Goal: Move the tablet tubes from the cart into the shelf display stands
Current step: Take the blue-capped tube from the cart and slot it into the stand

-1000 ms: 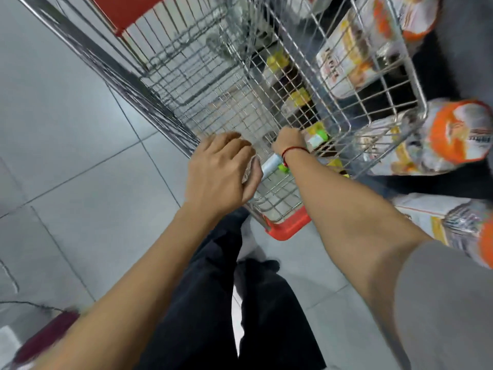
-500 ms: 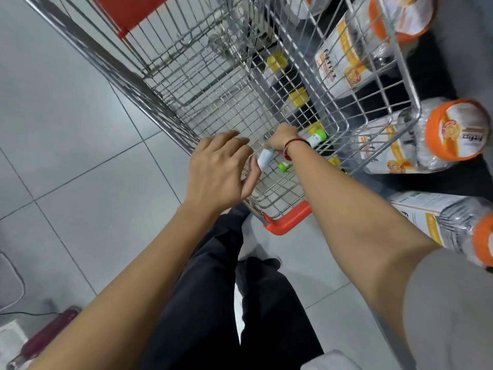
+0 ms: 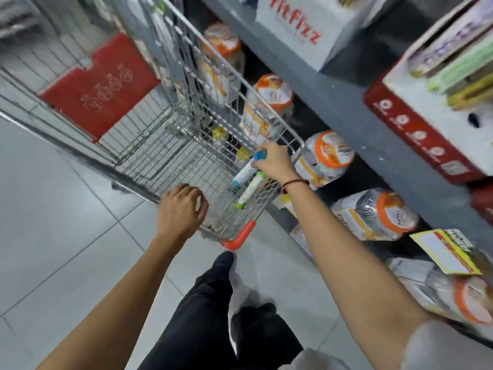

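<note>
My right hand (image 3: 274,162) is closed around two tablet tubes held over the near corner of the wire cart (image 3: 165,145): a blue-capped tube (image 3: 246,169) and a green-capped tube (image 3: 252,189), both slanting down to the left. My left hand (image 3: 181,209) rests curled on the cart's near rim, with something small and white under the fingers. More yellow-capped tubes (image 3: 220,133) lie deeper in the cart. A white display stand (image 3: 298,30) with red lettering sits on the upper shelf at the top of the view.
A grey shelf edge (image 3: 360,124) runs diagonally on the right. Clear jars with orange lids (image 3: 333,153) fill the lower shelf beside the cart. A red and white carton (image 3: 432,129) stands on the upper shelf at right. Grey tiled floor (image 3: 53,222) lies to the left.
My right hand has lifted the two tubes up out of the cart's bottom. The view has swung up and right, bringing the shelves into sight. My left hand stays on the rim.
</note>
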Tool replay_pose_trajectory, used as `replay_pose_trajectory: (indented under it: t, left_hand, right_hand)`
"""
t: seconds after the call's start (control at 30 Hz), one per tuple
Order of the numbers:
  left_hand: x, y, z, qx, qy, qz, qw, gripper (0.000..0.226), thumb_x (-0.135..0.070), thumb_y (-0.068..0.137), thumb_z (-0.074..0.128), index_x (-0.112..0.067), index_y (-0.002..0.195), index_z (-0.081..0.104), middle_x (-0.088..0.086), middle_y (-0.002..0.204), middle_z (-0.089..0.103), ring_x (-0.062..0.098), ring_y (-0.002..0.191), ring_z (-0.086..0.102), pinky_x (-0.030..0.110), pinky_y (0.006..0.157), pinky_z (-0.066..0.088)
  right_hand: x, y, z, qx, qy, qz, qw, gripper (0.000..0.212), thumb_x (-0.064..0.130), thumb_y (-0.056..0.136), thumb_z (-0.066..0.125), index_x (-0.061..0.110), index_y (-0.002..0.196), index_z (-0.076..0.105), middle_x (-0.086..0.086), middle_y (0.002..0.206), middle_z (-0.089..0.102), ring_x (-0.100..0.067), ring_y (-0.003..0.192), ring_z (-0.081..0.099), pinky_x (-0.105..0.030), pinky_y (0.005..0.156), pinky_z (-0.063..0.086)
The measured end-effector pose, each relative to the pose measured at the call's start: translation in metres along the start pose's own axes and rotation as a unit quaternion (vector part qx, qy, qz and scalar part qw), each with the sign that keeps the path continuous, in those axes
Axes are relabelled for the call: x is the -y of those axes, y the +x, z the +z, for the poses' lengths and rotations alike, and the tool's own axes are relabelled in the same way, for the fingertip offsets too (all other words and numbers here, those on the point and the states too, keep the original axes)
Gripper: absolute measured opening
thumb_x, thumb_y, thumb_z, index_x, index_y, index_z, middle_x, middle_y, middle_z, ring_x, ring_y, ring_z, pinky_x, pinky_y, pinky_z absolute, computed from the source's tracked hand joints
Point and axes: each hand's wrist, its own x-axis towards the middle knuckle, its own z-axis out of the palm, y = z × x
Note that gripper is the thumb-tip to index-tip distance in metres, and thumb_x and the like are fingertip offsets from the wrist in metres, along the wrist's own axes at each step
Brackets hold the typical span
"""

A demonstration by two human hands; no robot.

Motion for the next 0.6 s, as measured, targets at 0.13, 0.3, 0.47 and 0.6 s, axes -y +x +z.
replay_pose_trajectory:
  t: [0.13, 0.3, 0.47, 0.6]
  left_hand:
    - [-0.018, 0.015, -0.005, -0.014, -0.047, 0.003, 0.999, 0.023, -0.020, 0.088, 0.052, -0.004, 0.099, 0.066, 0.015, 0.107, 0.069, 0.033, 0.111, 0.056, 0.049, 0.085, 0.047]
    - [-0.091, 0.058, -0.034, -0.059, -0.086, 0.128, 0.986, 0.027, -0.016, 0.089, 0.051, -0.001, 0.109, 0.060, 0.020, 0.114, 0.064, 0.036, 0.109, 0.055, 0.049, 0.089, 0.048]
    - [-0.184, 0.087, -0.069, -0.115, -0.143, 0.299, 0.937, 0.032, -0.018, 0.084, 0.046, 0.001, 0.106, 0.060, 0.021, 0.106, 0.065, 0.037, 0.097, 0.059, 0.043, 0.081, 0.050]
    - [-0.244, 0.095, -0.075, -0.071, -0.121, 0.402, 0.905, 0.040, -0.022, 0.086, 0.044, 0.000, 0.117, 0.055, 0.021, 0.116, 0.061, 0.038, 0.104, 0.058, 0.048, 0.079, 0.053]
  right_hand:
    - [0.007, -0.036, -0.061, -0.069, 0.006, -0.019, 0.997, 0.034, 0.020, 0.077, 0.072, 0.005, 0.107, 0.067, -0.016, 0.111, 0.066, -0.028, 0.105, 0.061, -0.027, 0.082, 0.046]
    - [0.010, -0.100, -0.148, -0.187, 0.004, -0.040, 0.982, 0.026, 0.019, 0.072, 0.075, 0.005, 0.094, 0.071, -0.014, 0.092, 0.072, -0.025, 0.089, 0.063, -0.031, 0.078, 0.048]
    - [-0.008, -0.164, -0.225, -0.300, 0.008, -0.027, 0.953, 0.028, 0.023, 0.072, 0.077, 0.010, 0.096, 0.072, -0.008, 0.090, 0.070, -0.023, 0.088, 0.062, -0.031, 0.078, 0.049]
    - [-0.027, -0.201, -0.267, -0.375, -0.008, -0.002, 0.927, 0.032, 0.025, 0.074, 0.076, 0.010, 0.101, 0.071, -0.010, 0.100, 0.071, -0.021, 0.089, 0.062, -0.023, 0.072, 0.042]
